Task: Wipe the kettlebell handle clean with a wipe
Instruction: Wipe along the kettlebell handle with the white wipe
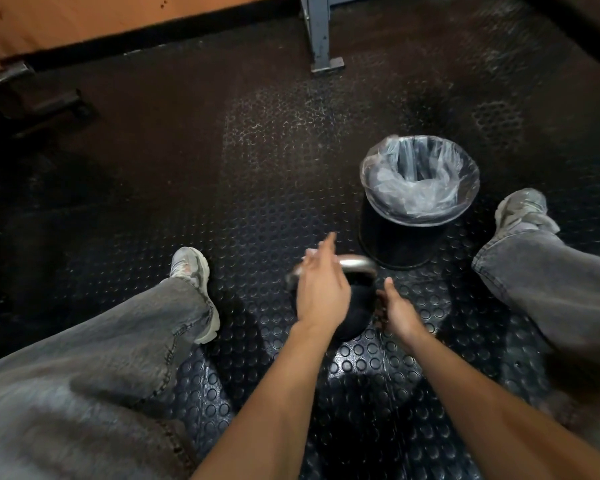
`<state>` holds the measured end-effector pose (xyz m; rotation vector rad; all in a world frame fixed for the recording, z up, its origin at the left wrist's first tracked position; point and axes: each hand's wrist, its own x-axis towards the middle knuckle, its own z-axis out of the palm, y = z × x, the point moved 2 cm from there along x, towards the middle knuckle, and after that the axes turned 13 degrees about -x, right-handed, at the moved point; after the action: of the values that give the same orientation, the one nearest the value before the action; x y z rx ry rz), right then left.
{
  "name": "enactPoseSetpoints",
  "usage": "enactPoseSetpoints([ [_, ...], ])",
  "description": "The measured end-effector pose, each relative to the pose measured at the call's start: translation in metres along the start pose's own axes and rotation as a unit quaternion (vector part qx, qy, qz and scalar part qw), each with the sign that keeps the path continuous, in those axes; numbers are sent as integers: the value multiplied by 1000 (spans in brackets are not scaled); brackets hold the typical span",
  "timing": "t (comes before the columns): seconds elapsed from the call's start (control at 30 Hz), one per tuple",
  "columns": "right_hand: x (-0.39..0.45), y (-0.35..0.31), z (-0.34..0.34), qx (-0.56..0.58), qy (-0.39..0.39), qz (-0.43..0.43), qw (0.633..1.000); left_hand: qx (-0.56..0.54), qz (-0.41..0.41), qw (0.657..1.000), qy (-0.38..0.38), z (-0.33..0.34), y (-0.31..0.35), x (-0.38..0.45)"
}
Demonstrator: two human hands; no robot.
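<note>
A black kettlebell [357, 308] stands on the studded rubber floor between my spread legs. Its grey metal handle [356, 262] shows to the right of my left hand. My left hand [321, 289] lies over the handle's left part, blurred, with the index finger stretched forward. It holds a white wipe [308, 253] against the handle, and only small bits of the wipe peek out. My right hand [397, 310] holds the right side of the kettlebell's body, thumb up, fingers curved round it.
A black bin [392, 237] with a clear plastic liner stands just behind the kettlebell to the right. My legs in grey jeans and pale shoes [191, 268] flank the spot. A grey steel post [321, 32] rises at the back, and dark equipment sits far left.
</note>
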<state>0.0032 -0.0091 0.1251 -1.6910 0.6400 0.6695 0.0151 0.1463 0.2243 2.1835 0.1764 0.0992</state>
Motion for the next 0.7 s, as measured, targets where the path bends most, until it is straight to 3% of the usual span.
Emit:
enactPoseSetpoints([
  [0.1, 13, 12, -5, -6, 2, -4, 1000, -9, 45, 995, -85, 6, -3, -20],
  [0.4, -3, -2, 1, 0, -21, -11, 1000, -126, -82, 985, 90, -8, -24, -8],
  [0.57, 8, 6, -2, -3, -4, -9, 1000, -88, -19, 996, -27, -7, 2, -5],
  [0.7, -1, 0, 1, 7, -24, -10, 1000, -89, -10, 995, 32, -17, -16, -18],
])
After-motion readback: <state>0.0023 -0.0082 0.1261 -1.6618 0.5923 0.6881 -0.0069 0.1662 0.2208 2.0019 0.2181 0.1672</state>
